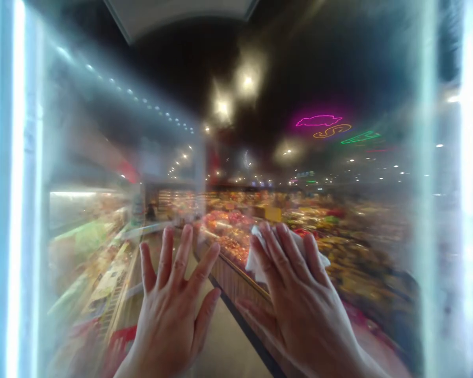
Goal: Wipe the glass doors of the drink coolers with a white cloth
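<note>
A misted glass pane (331, 173) fills the view in front of me. My left hand (173, 310) lies flat on it, low and left of centre, fingers spread and empty. My right hand (299, 299) presses flat on a white cloth (256, 260) against the glass. The cloth's edges stick out past the fingers on both sides. The area around both hands looks clearer than the hazy parts higher up.
Bright light strips (13, 189) run down the left and right (467, 178) edges of the pane. Through the glass I see a blurred shop with produce displays (228, 231), an aisle floor (224, 346), shelves on the left and neon signs (323, 126) overhead.
</note>
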A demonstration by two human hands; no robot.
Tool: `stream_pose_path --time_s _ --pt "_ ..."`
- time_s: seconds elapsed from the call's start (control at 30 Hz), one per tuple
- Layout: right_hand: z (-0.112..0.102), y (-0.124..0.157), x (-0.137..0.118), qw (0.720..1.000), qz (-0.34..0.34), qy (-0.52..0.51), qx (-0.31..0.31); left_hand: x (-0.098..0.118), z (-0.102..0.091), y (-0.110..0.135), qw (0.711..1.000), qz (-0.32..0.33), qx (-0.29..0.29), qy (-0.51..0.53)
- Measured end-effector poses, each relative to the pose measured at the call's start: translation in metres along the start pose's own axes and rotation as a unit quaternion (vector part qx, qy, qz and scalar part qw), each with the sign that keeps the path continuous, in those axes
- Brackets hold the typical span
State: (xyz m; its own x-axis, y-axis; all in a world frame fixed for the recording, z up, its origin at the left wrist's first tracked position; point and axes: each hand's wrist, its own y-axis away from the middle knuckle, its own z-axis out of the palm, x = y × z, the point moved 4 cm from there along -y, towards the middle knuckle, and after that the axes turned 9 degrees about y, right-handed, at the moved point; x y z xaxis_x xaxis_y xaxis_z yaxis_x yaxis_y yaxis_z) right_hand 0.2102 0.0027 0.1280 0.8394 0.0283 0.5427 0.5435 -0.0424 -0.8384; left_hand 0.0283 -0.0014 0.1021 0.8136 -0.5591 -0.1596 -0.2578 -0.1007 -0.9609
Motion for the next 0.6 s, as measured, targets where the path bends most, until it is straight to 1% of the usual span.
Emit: stream_pose_path --time_s 0.13,0.27,0.33,0.47,0.53,0.6 --pt "0.008 -0.016 0.001 0.999 0.025 0.011 0.026 -0.009 0.006 0.007 0.999 0.009 0.018 -0.025" --pt "0.016 -0.012 -0.011 1.0 -0.02 -0.013 0.008 -0.019 0.007 0.009 0.999 -0.002 0.021 -0.042" --pt "0.018 -0.015 -0.011 0.999 -0.029 -0.019 0.01 -0.023 0.006 0.008 0.999 -0.011 0.021 -0.047" --pt "0.021 -0.027 -0.004 1.0 -0.003 -0.02 0.022 -0.027 0.004 0.004 0.998 -0.026 0.019 -0.058" --pt "0.023 -0.026 -0.006 0.999 -0.019 -0.031 0.019 -0.029 0.006 0.004 0.997 -0.032 0.017 -0.067" --pt "0.026 -0.025 -0.012 0.997 -0.059 -0.042 0.02 -0.032 0.009 0.005 0.996 -0.038 0.013 -0.078"
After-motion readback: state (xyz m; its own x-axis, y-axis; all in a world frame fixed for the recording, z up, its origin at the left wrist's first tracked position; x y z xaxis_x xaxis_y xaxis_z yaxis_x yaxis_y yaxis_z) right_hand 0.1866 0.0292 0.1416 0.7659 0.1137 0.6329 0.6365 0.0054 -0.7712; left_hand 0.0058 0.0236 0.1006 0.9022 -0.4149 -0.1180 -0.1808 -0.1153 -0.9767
